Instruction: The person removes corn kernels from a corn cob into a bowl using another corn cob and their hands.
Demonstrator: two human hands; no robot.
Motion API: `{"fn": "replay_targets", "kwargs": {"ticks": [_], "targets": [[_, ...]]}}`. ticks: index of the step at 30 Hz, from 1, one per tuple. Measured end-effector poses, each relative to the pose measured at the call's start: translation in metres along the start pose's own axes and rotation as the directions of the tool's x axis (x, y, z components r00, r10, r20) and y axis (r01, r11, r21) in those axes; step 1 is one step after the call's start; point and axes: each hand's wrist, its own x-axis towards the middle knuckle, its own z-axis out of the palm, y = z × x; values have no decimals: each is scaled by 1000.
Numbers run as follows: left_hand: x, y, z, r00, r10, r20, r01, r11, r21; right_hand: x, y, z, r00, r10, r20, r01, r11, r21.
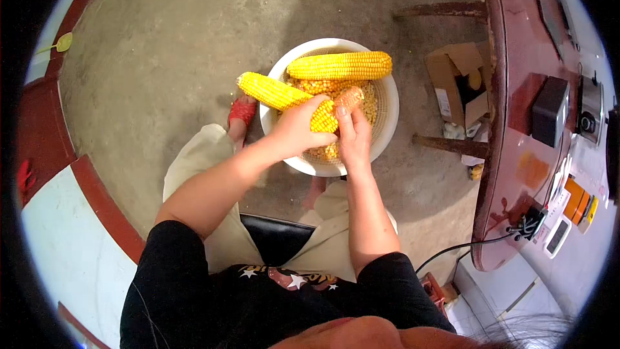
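My left hand (298,126) is closed around a yellow ear of corn (323,117), its kernels showing past the fingers. Another stretch of yellow corn (271,92) juts out to the upper left of that hand; whether it is the same ear is hidden. In my right hand (354,136) is a reddish, mostly bare corn cob (349,99), its thumb along the cob, close against the ear. Both hands are over a white basin (386,126) holding loose kernels (369,105). A full ear of corn (340,65) lies across the far side of the basin.
A wooden table (507,39) stands at the right, with a dark box (551,111) and a cable (462,245). Beneath its edge is an opened cardboard box (457,81). The basin stands on the concrete floor (168,39) between my legs, near a red shoe (243,111).
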Motion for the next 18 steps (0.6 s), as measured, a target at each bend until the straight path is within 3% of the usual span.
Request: {"fn": "replay_targets", "kwargs": {"ticks": [2, 4, 6, 8, 10, 12, 15, 17, 18], "targets": [[1, 2, -6, 1000, 18, 5, -17, 993, -116, 2, 4, -1, 999, -34, -3, 34, 999, 11], [1, 3, -8, 1000, 14, 1, -14, 997, -73, 3, 0, -1, 993, 53, 106, -87, 934, 348], [-1, 1, -6, 1000, 11, -3, -11, 999, -33, 4, 1, 0, 987, 59, 151, -116, 908, 403], [-3, -3, -2, 979, 189, -81, -155, 937, 313, -3, -10, 7, 968, 162, 192, -246, 761, 601], [-5, -2, 2, 979, 190, -71, -155, 926, 345, -2, -4, 13, 969, 199, 145, -246, 792, 559], [-6, -1, 4, 980, 191, -55, -157, 913, 376, -1, 1, 16, 991, 89, 95, -126, 844, 522], [-4, 1, 2, 993, 107, -45, -87, 941, 328, 1, 0, 4, 984, 93, 155, -156, 872, 464], [1, 4, -6, 1000, 15, -11, -14, 997, 79, 3, 2, -1, 976, 95, 197, -172, 890, 423], [1, 1, -5, 1000, 16, -14, -15, 997, 80, 3, -3, 0, 976, 92, 198, -170, 890, 423]]}}
